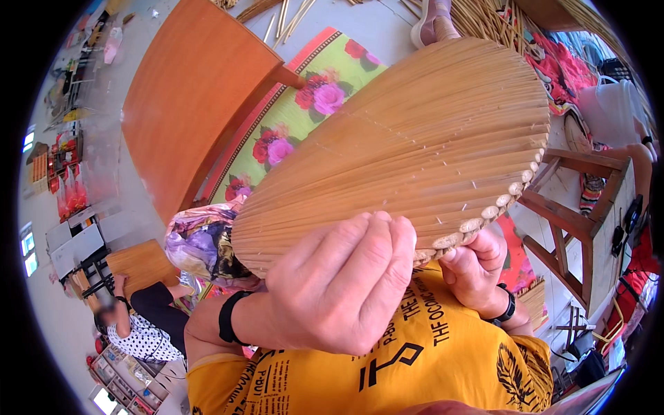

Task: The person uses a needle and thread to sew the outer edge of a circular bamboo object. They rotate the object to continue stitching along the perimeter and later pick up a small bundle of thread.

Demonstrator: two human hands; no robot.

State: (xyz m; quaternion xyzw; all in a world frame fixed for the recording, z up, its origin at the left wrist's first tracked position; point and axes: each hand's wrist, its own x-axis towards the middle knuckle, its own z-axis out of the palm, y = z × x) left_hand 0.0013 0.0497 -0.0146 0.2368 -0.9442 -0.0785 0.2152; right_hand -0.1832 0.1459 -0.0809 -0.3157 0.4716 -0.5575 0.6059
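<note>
A large rounded, fan-shaped straw panel point(415, 131) made of thin tan stalks fills the middle, tilted in front of my yellow shirt. Rows of small stitches cross it. Along its right edge runs a braided rim point(477, 223) with pale cut stalk ends. My left hand point(339, 280) is closed over the panel's near edge, fingertips pinched together; what they pinch is hidden. My right hand point(477, 266) grips the braided rim from below, thumb against the braid, other fingers partly behind it. A colourful bunched cloth point(207, 242) touches the panel's narrow left end.
An orange wooden board point(200, 97) stands at the far left above a floral mat point(325, 97). On the right is a wooden stool point(588, 207). Bundled stalks point(491, 24) lie at the far right near a shoe point(430, 24). Another person point(142, 332) sits at the left.
</note>
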